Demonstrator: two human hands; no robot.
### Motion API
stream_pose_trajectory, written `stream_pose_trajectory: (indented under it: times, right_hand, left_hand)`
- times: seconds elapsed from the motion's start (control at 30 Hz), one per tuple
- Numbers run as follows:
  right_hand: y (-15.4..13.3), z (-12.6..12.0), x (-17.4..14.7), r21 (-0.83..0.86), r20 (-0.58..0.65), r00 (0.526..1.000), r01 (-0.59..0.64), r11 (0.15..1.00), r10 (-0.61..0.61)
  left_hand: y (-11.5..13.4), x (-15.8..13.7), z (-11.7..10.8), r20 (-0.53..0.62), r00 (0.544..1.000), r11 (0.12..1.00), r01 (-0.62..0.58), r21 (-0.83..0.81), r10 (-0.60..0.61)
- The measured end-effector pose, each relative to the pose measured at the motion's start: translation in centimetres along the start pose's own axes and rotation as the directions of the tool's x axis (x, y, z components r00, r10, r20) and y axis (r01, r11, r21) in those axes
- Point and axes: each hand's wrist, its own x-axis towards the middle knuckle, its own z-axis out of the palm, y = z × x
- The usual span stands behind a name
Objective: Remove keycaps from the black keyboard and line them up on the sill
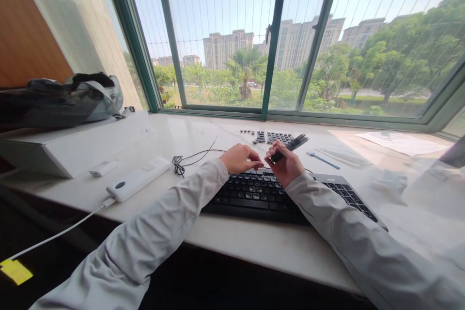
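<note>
A black keyboard (250, 189) lies on the windowsill in front of me, with many of its keycaps off and bare switch spots showing. My right hand (285, 164) is closed around a black cleaning brush (290, 145), whose bristle-like end points up and to the right. My left hand (241, 159) hovers at the keyboard's upper edge, thumb and fingers pinched together close to the right fingertips. Whatever sits in that pinch is too small to make out. Removed keycaps (279, 137) lie in rows behind my hands.
A coiled black cable (178, 165) and a white power bank (138, 179) with a plugged-in cord lie to the left. Beyond them stands a white box (72, 145) under a dark bag (61, 99). A blue stick (324, 160) and clear plastic (388, 181) lie right.
</note>
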Motion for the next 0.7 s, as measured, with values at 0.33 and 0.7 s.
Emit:
stream_pose_trajectory:
  times: [0.33,0.7]
  right_hand:
    - [0.1,-0.5,0.6,0.005,-0.056,0.998,0.043,0.999,-0.042]
    - [0.8,-1.0,1.2,-0.074,-0.079,0.997,0.007,0.997,-0.013]
  left_hand:
    - [-0.2,-0.1,-0.2,0.006,1.0,0.992,-0.023,-0.121,0.024]
    - [0.1,0.1,-1.2,0.191,0.978,0.957,0.128,-0.259,-0.079]
